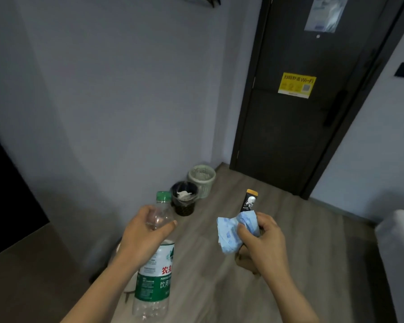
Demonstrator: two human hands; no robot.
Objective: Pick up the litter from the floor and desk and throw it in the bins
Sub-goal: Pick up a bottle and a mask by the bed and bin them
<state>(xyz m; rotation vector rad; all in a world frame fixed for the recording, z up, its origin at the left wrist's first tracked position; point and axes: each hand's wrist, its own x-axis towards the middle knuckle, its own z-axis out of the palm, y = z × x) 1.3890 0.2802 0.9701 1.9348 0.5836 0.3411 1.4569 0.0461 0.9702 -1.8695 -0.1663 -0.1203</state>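
Note:
My left hand [143, 231] grips a clear plastic water bottle [155, 271] with a green cap and green-white label, held upright by its upper part. My right hand [262, 238] holds a crumpled light-blue wrapper [231, 231] together with a slim black-and-orange sachet [250, 201] that sticks up above the fingers. Ahead on the floor, against the wall, stand two bins: a black bin [184, 202] with a dark liner and white paper inside, and behind it a pale green basket bin [202, 180]. Both hands are short of the bins.
A dark door [296, 127] with a yellow sticker closes the far end of the wooden floor [301, 252]. A grey wall runs along the left. A brown desk surface [33, 276] is at lower left. A white piece of furniture [399, 252] stands at the right edge.

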